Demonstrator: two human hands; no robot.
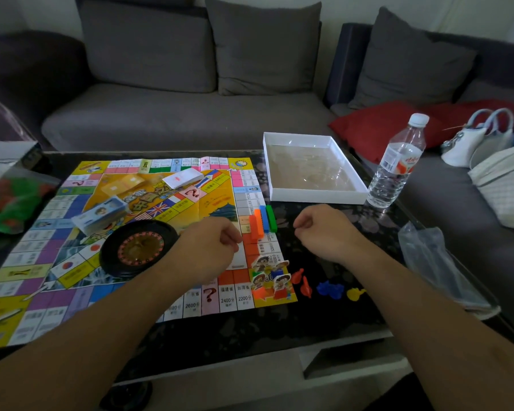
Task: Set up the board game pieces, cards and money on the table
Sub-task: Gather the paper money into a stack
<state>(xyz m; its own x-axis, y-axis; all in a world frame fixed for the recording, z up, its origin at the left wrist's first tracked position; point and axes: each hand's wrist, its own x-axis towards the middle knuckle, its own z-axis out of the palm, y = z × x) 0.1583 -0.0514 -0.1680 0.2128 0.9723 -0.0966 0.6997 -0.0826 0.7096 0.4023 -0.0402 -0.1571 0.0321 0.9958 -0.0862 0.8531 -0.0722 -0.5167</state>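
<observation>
Now we note both hands over the worktop (324, 315): left hand (211, 247) and right hand (324, 229), fingers curled, each grip holding nothing, flanking the coloured blocks (263, 221).

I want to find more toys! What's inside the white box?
The white box looks empty: only its bare brownish bottom shows, with a shiny clear liner or some glare. The near wall hides a thin strip of the floor.

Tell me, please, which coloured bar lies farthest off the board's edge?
The green bar: outermost on the right, on the dark table, beyond the blue and orange ones.
</observation>
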